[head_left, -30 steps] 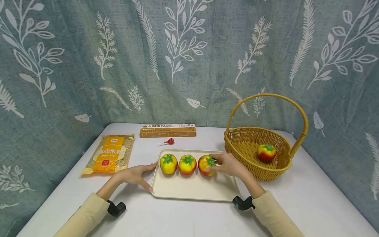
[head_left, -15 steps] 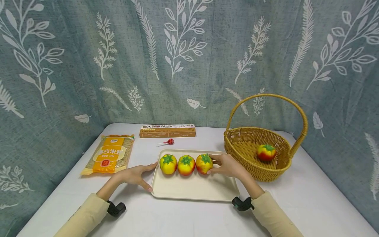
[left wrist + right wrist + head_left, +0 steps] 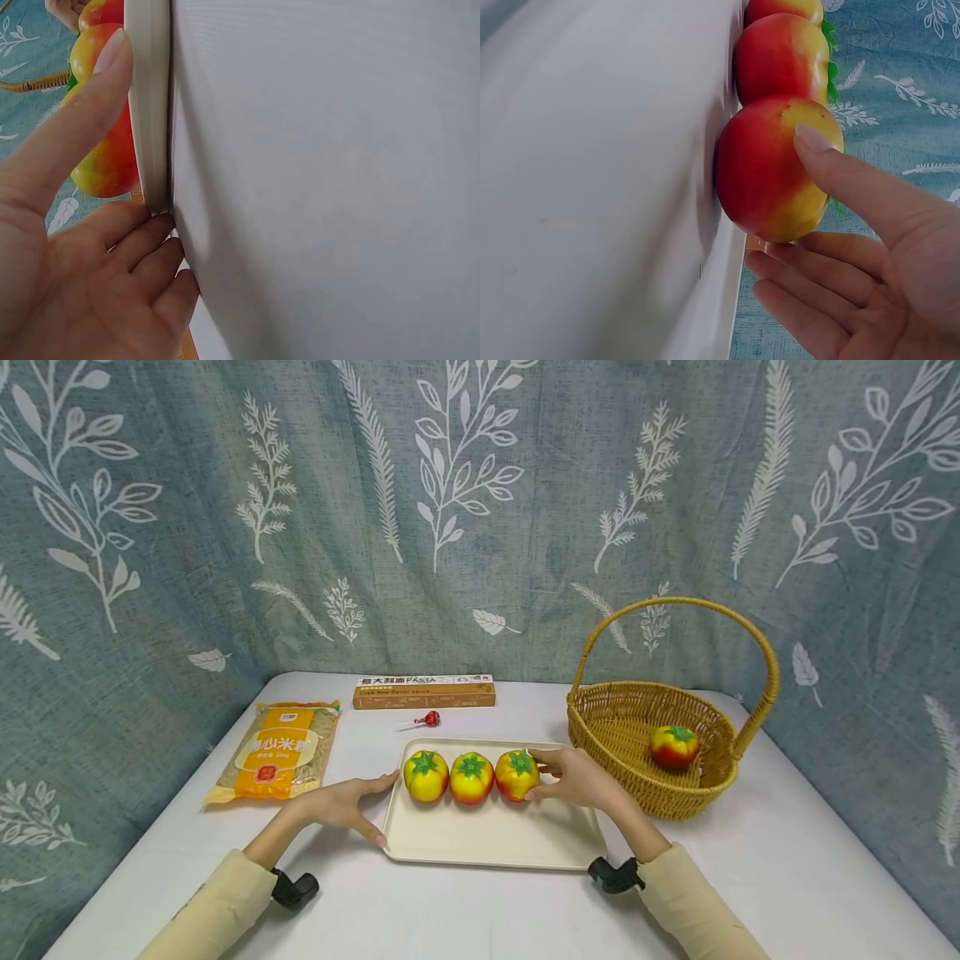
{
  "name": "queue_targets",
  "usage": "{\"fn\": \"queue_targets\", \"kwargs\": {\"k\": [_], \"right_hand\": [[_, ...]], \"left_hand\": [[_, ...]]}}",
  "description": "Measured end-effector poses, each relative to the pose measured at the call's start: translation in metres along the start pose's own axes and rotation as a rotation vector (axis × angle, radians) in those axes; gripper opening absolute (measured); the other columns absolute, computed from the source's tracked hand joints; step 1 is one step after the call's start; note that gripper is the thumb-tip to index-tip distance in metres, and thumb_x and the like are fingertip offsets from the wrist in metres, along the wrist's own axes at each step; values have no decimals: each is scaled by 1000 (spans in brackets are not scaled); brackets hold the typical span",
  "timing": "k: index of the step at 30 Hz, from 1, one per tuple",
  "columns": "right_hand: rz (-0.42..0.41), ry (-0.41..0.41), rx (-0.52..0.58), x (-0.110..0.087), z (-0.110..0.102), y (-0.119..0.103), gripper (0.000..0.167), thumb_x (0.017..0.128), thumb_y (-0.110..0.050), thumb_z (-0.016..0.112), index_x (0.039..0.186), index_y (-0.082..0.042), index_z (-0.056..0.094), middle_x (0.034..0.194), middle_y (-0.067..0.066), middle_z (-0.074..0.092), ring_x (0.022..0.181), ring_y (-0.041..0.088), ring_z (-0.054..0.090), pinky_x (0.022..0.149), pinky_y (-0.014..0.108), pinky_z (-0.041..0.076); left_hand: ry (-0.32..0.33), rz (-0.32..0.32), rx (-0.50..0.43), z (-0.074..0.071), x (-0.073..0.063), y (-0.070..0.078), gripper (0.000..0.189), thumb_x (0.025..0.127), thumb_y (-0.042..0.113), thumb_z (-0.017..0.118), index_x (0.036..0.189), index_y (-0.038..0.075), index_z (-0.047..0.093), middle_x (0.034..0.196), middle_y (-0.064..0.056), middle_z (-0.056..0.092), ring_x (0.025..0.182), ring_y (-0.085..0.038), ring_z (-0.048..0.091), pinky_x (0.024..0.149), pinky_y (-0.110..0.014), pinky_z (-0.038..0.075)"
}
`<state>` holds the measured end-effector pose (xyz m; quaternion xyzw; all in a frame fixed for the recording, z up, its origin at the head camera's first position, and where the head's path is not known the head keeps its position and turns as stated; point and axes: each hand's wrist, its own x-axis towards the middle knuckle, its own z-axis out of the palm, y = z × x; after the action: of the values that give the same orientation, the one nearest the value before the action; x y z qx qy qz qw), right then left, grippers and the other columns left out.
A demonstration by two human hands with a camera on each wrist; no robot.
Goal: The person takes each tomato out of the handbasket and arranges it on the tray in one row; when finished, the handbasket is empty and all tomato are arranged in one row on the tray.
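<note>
Three red-and-yellow tomato-like fruits with green leafy tops stand in a row on a cream tray (image 3: 495,847). My right hand (image 3: 577,777) holds the right fruit (image 3: 515,779) from its right side. In the right wrist view, the thumb (image 3: 847,169) lies on that fruit, with the fingers behind it. The middle fruit (image 3: 472,781) sits close beside it, and the left fruit (image 3: 426,783) is near the tray's left edge. My left hand (image 3: 341,803) touches that edge, thumb and fingers spread; in the left wrist view, the thumb (image 3: 94,101) lies by the rim.
A wicker basket (image 3: 600,768) with a tall handle stands right of the tray, with another such fruit (image 3: 674,747) inside. Behind the tray lie a lollipop (image 3: 431,718) and a pasta box (image 3: 424,693). An orange-labelled noodle bag (image 3: 279,752) lies at the left.
My right hand has moved slightly left with the right fruit, and the middle fruit has shifted a little left too. Over the last half second nothing visibly moves. The left hand stays put.
</note>
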<state>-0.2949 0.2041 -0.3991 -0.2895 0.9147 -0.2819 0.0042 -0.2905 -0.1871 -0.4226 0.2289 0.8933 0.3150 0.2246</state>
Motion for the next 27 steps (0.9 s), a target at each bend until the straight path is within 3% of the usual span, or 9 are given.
{"fn": "queue_targets", "kwargs": {"k": [16, 22, 27], "right_hand": [[51, -3, 24, -7, -19, -7, 67, 81, -28, 79, 134, 5, 54, 127, 25, 58, 109, 36, 62, 90, 48, 52], [43, 32, 43, -12, -32, -6, 62, 81, -26, 79, 132, 1, 57, 126, 22, 60, 110, 36, 62, 91, 46, 52], [70, 73, 12, -18, -45, -6, 60, 80, -34, 78, 129, -3, 62, 123, 19, 63, 109, 34, 62, 89, 46, 53]], "left_hand": [[-2, -12, 9, 1, 1, 0, 108, 69, 33, 87, 153, 7, 25, 155, -21, 25, 142, -41, 21, 114, -57, 18], [0, -7, 17, 1, 1, -1, 108, 69, 35, 87, 153, 7, 24, 155, -21, 25, 142, -41, 20, 114, -57, 18], [2, 5, 18, 2, 0, 0, 107, 70, 32, 87, 153, 6, 24, 155, -21, 25, 142, -41, 20, 114, -57, 17]]}}
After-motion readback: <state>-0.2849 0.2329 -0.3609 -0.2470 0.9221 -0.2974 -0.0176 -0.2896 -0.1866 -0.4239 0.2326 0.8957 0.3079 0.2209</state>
